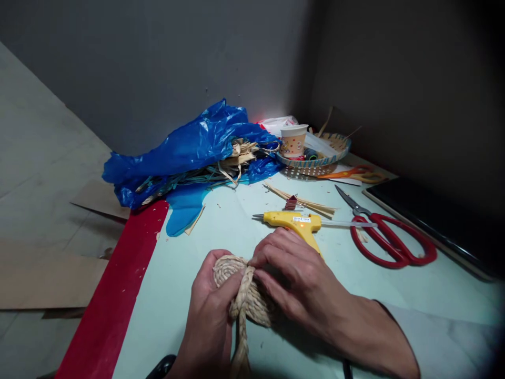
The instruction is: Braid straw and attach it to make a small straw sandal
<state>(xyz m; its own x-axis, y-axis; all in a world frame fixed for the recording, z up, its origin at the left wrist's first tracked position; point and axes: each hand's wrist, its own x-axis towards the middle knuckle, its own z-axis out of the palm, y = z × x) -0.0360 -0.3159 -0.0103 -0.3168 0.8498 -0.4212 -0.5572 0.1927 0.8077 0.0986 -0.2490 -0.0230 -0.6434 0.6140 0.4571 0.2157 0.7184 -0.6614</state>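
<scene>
Both my hands close on a coiled piece of braided straw rope (236,284) near the table's front edge. My left hand (209,310) cups the coil from the left, thumb pressed on the braid. My right hand (294,276) wraps over the coil's right side, fingers curled on it. The loose braid end hangs down toward me between my wrists. A yellow glue gun (294,223) lies just behind my right hand, nozzle pointing left.
Red-handled scissors (389,238) lie to the right, orange scissors (353,173) further back. A woven tray (315,158) holds a paper cup (293,140). A blue plastic bag (189,152) spills straw strips at back left. Thin sticks (302,201) lie mid-table. A dark board (437,216) is at right.
</scene>
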